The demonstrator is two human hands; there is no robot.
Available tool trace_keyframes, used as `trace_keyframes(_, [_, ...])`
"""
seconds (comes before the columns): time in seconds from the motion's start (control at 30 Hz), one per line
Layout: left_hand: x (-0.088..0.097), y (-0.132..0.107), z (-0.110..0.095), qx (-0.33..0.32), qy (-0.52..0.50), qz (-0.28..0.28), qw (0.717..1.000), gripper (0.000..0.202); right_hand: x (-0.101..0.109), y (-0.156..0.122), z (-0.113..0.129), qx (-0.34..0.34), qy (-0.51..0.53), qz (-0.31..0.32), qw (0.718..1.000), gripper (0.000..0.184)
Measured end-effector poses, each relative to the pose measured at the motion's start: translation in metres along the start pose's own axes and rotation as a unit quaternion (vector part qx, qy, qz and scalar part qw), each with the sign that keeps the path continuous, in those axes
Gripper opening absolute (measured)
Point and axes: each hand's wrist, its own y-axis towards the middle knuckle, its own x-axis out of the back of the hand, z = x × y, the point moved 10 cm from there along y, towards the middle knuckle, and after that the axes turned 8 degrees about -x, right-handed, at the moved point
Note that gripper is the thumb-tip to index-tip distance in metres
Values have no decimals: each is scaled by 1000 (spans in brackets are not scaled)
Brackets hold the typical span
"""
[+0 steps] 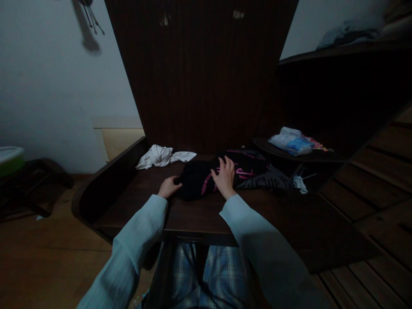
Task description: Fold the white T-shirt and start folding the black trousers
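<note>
A black garment (194, 175) with pink lettering lies folded on the dark wooden desk top (196, 221). My left hand (169, 187) is closed on its left edge, thumb and fingers gripping the cloth. Resting on the middle of the same garment, my right hand (225, 174) has its fingers apart over the pink print. A dark grey garment (267, 179) with black lettering shows from beneath the black one on the right. Behind my left hand, against the back panel, a crumpled white cloth (159, 156) lies with one end stretched out.
A raised side board (106, 174) bounds the desk on the left. To the right, a low rounded shelf holds a plastic packet (291, 140). A small white crumpled piece (300, 184) sits below it. A green tub (11, 161) stands at far left.
</note>
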Motion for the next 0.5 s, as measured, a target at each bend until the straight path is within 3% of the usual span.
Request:
trace_keyframes(0.1, [-2, -1, -1, 14, -20, -10, 1000, 32, -28, -6, -4, -10, -100, 102, 990, 54])
trace_keyframes(0.23, [-3, -3, -8, 8, -117, -13, 993, 36, -45, -13, -5, -18, -166, 193, 967, 24])
trace_keyframes(0.3, [-4, -4, -11, 13, -223, -13, 975, 39, -42, -13, -2, -25, -153, 197, 968, 16])
trace_keyframes(0.4, [-3, -6, -17, 19, -333, -14, 943, 44, -33, -12, -3, -72, -103, 173, 977, 19])
trace_keyframes(0.5, [-5, -10, -24, 24, -413, 28, 910, 44, -29, -15, -8, -128, -21, 154, 979, 22])
